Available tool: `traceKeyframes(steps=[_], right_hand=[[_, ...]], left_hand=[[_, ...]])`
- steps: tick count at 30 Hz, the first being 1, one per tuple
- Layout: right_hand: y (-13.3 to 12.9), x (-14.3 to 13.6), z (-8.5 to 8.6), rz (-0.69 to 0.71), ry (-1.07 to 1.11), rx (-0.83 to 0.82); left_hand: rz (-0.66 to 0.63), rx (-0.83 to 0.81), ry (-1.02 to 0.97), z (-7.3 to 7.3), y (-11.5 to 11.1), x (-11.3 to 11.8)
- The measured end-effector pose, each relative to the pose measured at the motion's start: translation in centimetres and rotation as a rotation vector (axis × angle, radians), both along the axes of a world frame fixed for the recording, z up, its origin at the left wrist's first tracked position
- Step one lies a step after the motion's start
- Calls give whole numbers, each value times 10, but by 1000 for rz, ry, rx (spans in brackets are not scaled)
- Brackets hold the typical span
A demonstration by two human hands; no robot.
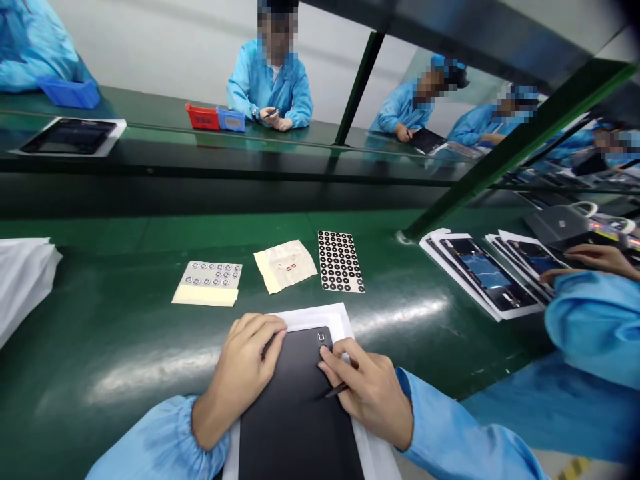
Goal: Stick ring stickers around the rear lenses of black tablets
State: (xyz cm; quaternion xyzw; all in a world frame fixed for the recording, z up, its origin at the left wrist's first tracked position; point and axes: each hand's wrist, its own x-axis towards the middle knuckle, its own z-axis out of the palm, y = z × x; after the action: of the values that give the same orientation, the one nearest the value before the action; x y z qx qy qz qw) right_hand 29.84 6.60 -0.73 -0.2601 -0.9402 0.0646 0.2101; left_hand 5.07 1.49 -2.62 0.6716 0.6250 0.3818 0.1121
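Note:
A black flat panel point(295, 413) with a small camera opening near its top right corner lies on white sheets point(342, 320) in front of me. My left hand point(247, 367) rests on its upper left edge, fingers bent together, and nothing can be seen in them. My right hand point(367, 387) holds a dark pen-like tool point(336, 391) under its fingers, while its thumb and index fingertips touch the panel just below the camera opening. Beyond the panel lie a sticker sheet point(207, 273), a cream paper point(286, 265) with small red marks and a sheet of black rings point(341, 261).
Stacked panels point(490, 273) on white sheets lie at the right, near a co-worker's hands and blue sleeve point(590, 320). White wrapping point(25, 280) sits at the left edge. A green post point(450, 193) rises at the right. Across the bench, people work near red and blue bins point(204, 117).

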Motion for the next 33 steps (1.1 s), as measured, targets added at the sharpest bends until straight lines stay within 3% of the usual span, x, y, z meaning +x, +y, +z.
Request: traceKeyframes(steps=[5,8,12,14,16,19,22,26,29,31,33], right_hand=[[14,0,19,47,-110,-168],[36,-22,42,107,-176,-338],[54,-98,55,174,-102,-247],[55,-143,48,215,-189,-122],[55,-183,37,246,-338,1],[54,-214,24,290,-392,65],[54,-214,21,327,-389,88],[53,-198,22,404,-349,64],[57,-198,19,388,-97,-202],[63,-207,16,284,62,-365],[72,-217,15,195,123,-428]], left_hand=[[30,-29,-72,2,-5,8],[111,-16,-160,11,-1,3],[403,2,-270,24,6,-40],[579,-91,-362,29,5,-73],[644,-226,-451,32,0,-104],[580,-435,-578,37,-11,-131],[510,-576,-850,41,-15,-129],[378,-457,-1316,36,-6,-107],[420,-346,-1345,25,1,-97],[439,-320,-1341,19,2,-95],[445,-307,-1332,16,2,-95]])
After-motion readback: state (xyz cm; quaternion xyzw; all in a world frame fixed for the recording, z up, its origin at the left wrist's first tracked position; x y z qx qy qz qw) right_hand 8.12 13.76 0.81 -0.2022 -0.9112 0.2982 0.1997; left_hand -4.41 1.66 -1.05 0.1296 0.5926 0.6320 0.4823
